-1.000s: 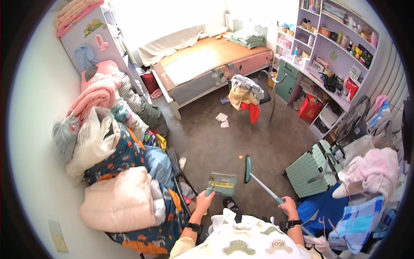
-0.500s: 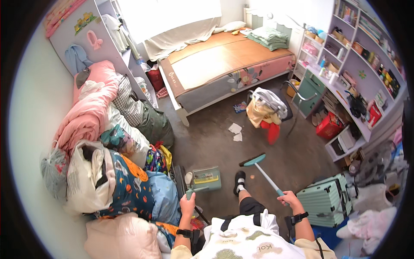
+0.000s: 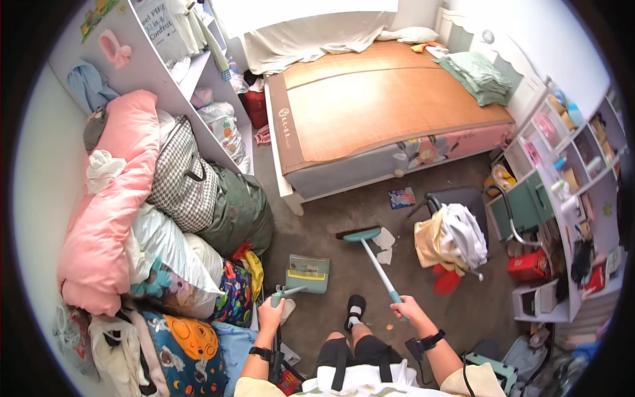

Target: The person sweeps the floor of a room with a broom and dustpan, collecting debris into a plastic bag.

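Observation:
My right hand is closed around the grey-and-teal handle of a broom. The broom's teal head with dark bristles rests on the dark floor, touching or just beside some white paper scraps. My left hand grips the teal handle of a dustpan. That pan is grey-green with a yellow comb-like strip, and sits low over the floor to the left of the broom; whether it touches the floor I cannot tell. A small orange bit lies on the floor near my shoe.
Bulging bags and a pink quilt are piled along the left wall. A bed stands ahead. A chair draped with clothes stands at right, near a desk with shelves. A colourful packet lies by the bed.
The broom head has swung left and away from me, up to the paper scraps. My view has shifted forward and turned. Both hands keep their holds.

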`<move>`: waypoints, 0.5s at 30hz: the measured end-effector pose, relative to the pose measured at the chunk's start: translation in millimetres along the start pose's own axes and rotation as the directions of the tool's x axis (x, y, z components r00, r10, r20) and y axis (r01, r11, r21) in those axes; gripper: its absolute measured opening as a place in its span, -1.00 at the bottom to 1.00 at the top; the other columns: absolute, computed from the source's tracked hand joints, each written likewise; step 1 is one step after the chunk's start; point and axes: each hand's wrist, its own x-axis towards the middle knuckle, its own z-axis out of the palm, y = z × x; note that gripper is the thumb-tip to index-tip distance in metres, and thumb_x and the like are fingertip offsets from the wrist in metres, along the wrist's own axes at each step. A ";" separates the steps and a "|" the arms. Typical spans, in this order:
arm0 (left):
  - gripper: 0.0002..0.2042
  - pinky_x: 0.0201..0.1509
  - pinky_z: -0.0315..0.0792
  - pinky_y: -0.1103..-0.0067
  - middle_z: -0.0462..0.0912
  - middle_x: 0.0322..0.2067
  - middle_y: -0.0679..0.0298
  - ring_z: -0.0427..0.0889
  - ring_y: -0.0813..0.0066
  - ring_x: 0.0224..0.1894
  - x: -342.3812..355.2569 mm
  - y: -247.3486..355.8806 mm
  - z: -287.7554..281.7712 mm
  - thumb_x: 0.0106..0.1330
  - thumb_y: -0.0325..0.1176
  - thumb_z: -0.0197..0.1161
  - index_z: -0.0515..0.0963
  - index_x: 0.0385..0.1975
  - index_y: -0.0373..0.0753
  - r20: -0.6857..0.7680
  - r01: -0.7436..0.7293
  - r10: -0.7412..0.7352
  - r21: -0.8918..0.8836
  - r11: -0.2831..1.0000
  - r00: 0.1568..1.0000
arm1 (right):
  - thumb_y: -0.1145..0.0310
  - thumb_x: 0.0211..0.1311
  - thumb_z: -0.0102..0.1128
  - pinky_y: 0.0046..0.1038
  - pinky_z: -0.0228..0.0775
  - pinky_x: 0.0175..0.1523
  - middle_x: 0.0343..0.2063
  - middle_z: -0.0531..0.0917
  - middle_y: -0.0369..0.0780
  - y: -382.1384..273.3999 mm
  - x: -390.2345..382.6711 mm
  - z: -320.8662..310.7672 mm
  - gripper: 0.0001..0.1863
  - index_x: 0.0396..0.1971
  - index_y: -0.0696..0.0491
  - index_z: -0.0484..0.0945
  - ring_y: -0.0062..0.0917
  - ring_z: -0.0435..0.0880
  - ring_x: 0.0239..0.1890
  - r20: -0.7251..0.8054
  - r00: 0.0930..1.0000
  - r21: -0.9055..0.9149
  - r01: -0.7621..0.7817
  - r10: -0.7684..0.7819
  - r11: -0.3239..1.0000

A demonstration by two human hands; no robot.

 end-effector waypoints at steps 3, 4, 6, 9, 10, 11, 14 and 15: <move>-0.72 -0.41 0.38 0.38 0.54 -0.58 0.04 0.54 0.09 -0.47 54.3 9.4 10.0 0.01 -0.17 0.22 0.49 -0.53 -0.30 -0.040 -0.006 0.007 0.031 1.000 0.999 | 0.49 -0.05 0.10 -0.58 0.24 -0.67 -0.75 0.45 -0.29 -39.4 57.7 16.4 -0.78 -0.34 0.19 0.39 -0.66 0.40 -0.78 -0.024 0.999 -0.167 0.030 -0.034 0.985; -0.72 -0.42 0.38 0.40 0.54 -0.60 0.05 0.55 0.13 -0.50 68.5 22.1 9.1 0.02 -0.17 0.21 0.49 -0.53 -0.31 -0.040 0.025 -0.025 0.004 1.000 0.999 | 0.46 -0.07 0.11 -0.54 0.30 -0.62 -0.73 0.49 -0.27 -43.0 80.5 21.6 -0.68 -0.23 0.20 0.39 -0.63 0.43 -0.76 -0.056 0.998 -0.227 0.023 -0.036 0.974; -0.72 -0.43 0.37 0.42 0.54 -0.61 0.05 0.55 0.16 -0.51 100.8 22.8 14.1 0.03 -0.18 0.21 0.50 -0.52 -0.33 -0.042 0.045 -0.044 0.013 0.999 0.998 | 0.37 -0.08 0.12 -0.51 0.35 -0.58 -0.68 0.54 -0.22 -39.4 124.1 28.7 -0.52 -0.07 0.15 0.33 -0.56 0.51 -0.72 -0.102 0.991 -0.308 0.050 -0.085 0.950; -0.74 -0.44 0.37 0.46 0.54 -0.61 0.06 0.56 0.23 -0.53 135.0 0.9 19.9 0.05 -0.22 0.20 0.51 -0.49 -0.34 -0.065 0.046 -0.045 0.020 0.999 0.997 | 0.36 -0.07 0.11 -0.49 0.38 -0.56 -0.68 0.55 -0.20 -58.2 152.0 48.0 -0.49 -0.04 0.14 0.29 -0.52 0.55 -0.70 -0.144 0.987 -0.391 0.007 -0.069 0.920; -0.75 -0.44 0.37 0.47 0.54 -0.61 0.08 0.55 0.28 -0.55 144.3 -3.5 22.6 0.05 -0.24 0.19 0.50 -0.49 -0.35 -0.070 0.040 -0.040 0.000 0.999 0.997 | 0.37 -0.07 0.09 -0.49 0.40 -0.55 -0.68 0.55 -0.19 -53.3 165.3 48.0 -0.49 -0.04 0.15 0.28 -0.51 0.55 -0.70 -0.130 0.989 -0.444 0.003 -0.068 0.896; -0.78 -0.45 0.36 0.50 0.54 -0.63 0.12 0.54 0.38 -0.57 154.5 -3.8 19.9 0.06 -0.28 0.19 0.51 -0.48 -0.35 -0.048 0.028 -0.030 -0.061 0.998 0.998 | 0.39 -0.06 0.08 -0.48 0.41 -0.54 -0.68 0.55 -0.18 -47.2 175.0 48.7 -0.50 -0.03 0.15 0.26 -0.50 0.56 -0.69 -0.119 0.991 -0.496 -0.002 -0.066 0.868; -0.80 -0.44 0.35 0.55 0.55 -0.60 0.17 0.49 0.48 -0.57 184.1 -3.1 16.9 0.07 -0.32 0.18 0.50 -0.46 -0.36 -0.011 0.085 -0.086 -0.068 0.994 0.996 | 0.41 -0.07 0.05 -0.48 0.43 -0.56 -0.68 0.55 -0.16 -38.3 205.5 49.7 -0.53 -0.07 0.20 0.26 -0.49 0.56 -0.71 -0.026 0.995 -0.388 -0.095 0.092 0.917; -0.80 -0.44 0.33 0.58 0.53 -0.61 0.21 0.45 0.53 -0.58 186.7 -2.2 17.3 0.08 -0.33 0.18 0.50 -0.46 -0.37 0.012 0.073 -0.073 -0.093 0.993 0.997 | 0.38 -0.03 0.04 -0.47 0.40 -0.63 -0.70 0.53 -0.16 -13.3 216.2 49.0 -0.62 -0.18 0.21 0.29 -0.49 0.53 -0.75 0.040 0.989 -0.291 -0.125 0.143 0.948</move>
